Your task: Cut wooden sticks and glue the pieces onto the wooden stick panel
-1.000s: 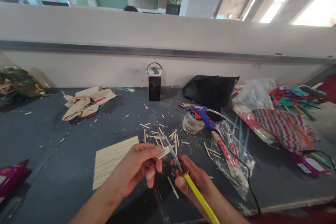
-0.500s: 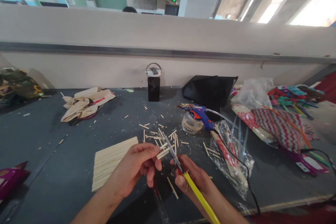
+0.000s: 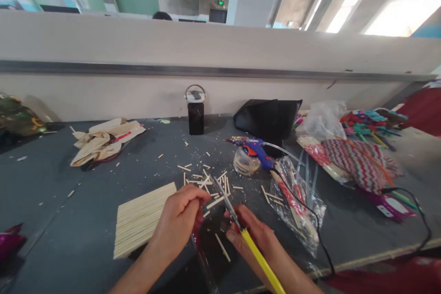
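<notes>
Short sticks point(image 3: 200, 182) lie scattered around the centre of the frame, beside the curled left hand point(image 3: 181, 213), contents indeterminable, while the right hand point(image 3: 265, 239) grasps a yellow-handled cutting tool point(image 3: 258, 256).

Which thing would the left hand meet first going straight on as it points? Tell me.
Likely the short stick just beyond the left hand, then the scissor blades; depth is unclear, so the hand might pass above the stick.
</notes>
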Motion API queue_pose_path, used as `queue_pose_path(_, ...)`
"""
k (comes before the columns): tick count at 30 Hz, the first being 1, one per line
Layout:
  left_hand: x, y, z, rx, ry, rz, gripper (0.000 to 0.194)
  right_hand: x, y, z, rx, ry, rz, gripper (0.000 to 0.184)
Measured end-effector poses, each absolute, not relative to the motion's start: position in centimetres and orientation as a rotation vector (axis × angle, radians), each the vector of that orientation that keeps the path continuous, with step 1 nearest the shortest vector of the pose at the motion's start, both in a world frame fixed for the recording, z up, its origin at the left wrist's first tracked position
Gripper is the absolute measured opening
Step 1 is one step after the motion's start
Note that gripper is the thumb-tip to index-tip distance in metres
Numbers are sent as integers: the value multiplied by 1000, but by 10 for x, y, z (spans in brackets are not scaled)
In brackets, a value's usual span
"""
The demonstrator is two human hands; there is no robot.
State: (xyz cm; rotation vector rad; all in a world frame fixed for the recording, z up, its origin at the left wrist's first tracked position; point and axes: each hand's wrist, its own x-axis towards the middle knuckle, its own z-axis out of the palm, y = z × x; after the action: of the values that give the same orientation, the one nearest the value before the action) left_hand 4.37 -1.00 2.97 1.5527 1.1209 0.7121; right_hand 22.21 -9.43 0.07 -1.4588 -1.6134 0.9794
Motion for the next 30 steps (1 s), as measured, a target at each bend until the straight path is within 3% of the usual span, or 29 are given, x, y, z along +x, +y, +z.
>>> queue_pose_path(5,57,-17,40,1443,1031,564,22,221,-97,7,-1440,-1635,964,9)
queue_pose_path(18,60,-30,28,921,922,604,30,217,-106,9,-1368,-1644,1046,14)
queue_pose_path(30,61,-45,18,948,996,656,33,218,-109,2,-1456,-1734,1034,16)
